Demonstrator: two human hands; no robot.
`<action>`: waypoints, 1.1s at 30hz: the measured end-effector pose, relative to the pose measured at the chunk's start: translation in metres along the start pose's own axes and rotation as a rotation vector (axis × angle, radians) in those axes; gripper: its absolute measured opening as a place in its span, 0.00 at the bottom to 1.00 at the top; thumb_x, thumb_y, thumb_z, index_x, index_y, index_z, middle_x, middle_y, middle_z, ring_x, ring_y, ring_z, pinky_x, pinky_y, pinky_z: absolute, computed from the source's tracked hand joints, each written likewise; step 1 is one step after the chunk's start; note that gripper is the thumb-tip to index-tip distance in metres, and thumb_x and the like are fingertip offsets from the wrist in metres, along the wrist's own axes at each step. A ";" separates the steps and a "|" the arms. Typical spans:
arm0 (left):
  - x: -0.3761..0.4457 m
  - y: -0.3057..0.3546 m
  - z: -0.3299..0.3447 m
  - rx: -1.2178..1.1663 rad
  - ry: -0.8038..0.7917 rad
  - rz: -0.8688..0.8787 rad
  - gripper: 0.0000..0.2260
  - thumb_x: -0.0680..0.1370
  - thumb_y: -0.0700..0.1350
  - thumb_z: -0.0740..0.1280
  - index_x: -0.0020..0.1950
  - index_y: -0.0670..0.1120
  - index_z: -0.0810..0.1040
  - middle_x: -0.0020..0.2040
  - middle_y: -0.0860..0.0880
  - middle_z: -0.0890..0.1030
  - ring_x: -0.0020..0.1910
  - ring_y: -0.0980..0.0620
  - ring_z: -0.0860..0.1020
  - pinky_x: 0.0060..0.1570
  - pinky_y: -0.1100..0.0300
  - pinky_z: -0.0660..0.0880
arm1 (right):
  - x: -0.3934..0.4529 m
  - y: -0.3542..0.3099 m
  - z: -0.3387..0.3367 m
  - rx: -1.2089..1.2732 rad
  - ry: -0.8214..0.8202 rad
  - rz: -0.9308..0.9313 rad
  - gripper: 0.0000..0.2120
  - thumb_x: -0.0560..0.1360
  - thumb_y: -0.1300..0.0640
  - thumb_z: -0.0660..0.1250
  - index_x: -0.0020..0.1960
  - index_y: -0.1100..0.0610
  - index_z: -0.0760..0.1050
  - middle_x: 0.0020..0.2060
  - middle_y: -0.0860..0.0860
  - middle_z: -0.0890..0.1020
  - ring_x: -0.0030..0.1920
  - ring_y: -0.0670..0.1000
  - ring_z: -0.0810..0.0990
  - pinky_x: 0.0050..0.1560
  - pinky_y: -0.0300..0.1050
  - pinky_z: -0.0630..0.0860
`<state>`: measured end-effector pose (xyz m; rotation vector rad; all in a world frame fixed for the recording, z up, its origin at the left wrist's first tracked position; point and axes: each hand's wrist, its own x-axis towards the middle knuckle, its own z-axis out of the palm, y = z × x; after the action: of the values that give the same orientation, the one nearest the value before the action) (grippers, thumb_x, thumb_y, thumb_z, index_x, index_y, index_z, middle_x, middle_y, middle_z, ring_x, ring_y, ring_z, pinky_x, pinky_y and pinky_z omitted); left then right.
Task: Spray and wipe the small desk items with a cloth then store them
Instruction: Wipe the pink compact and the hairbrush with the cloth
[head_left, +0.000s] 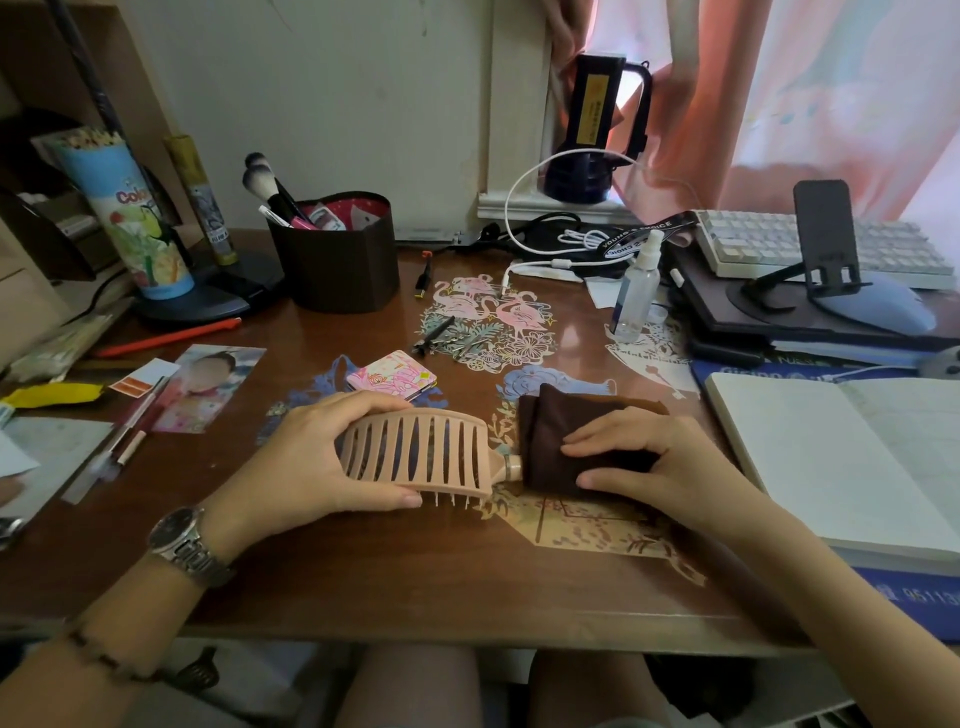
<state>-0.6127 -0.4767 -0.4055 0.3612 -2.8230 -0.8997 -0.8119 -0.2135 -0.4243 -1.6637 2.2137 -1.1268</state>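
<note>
Hairbrush (415, 449) lies left-right, left hand (306, 457) gripping its head, right hand (654, 457) clutching cloth (566, 441) round its handle.

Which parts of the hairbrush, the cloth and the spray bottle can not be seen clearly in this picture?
- Hairbrush handle, head view: wrapped in the brown cloth under the right hand.
- Brush bristles: face down, mostly hidden by the brush back and the left hand.
- Spray bottle: liquid level too small to tell.
</note>
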 end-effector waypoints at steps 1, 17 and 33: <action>0.000 -0.001 0.000 -0.001 0.000 0.000 0.33 0.52 0.77 0.66 0.55 0.73 0.65 0.57 0.70 0.70 0.58 0.71 0.68 0.50 0.72 0.64 | 0.003 -0.002 0.004 -0.017 0.007 -0.018 0.13 0.69 0.50 0.72 0.53 0.47 0.82 0.51 0.39 0.82 0.55 0.39 0.79 0.57 0.35 0.74; 0.001 0.005 0.000 0.016 -0.023 0.006 0.34 0.50 0.79 0.63 0.54 0.73 0.65 0.55 0.72 0.69 0.55 0.77 0.65 0.47 0.74 0.61 | 0.004 -0.008 0.003 -0.116 -0.001 -0.108 0.11 0.71 0.51 0.71 0.53 0.48 0.82 0.51 0.40 0.82 0.53 0.38 0.79 0.55 0.35 0.76; 0.003 0.003 0.001 0.009 -0.008 0.029 0.31 0.54 0.74 0.68 0.55 0.72 0.66 0.56 0.71 0.70 0.57 0.77 0.65 0.49 0.74 0.63 | -0.020 0.003 -0.014 -0.306 -0.021 -0.065 0.22 0.70 0.39 0.69 0.62 0.44 0.76 0.58 0.37 0.79 0.60 0.36 0.75 0.61 0.36 0.73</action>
<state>-0.6161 -0.4748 -0.4048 0.3175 -2.8329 -0.8846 -0.8143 -0.1893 -0.4221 -1.8627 2.4338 -0.8096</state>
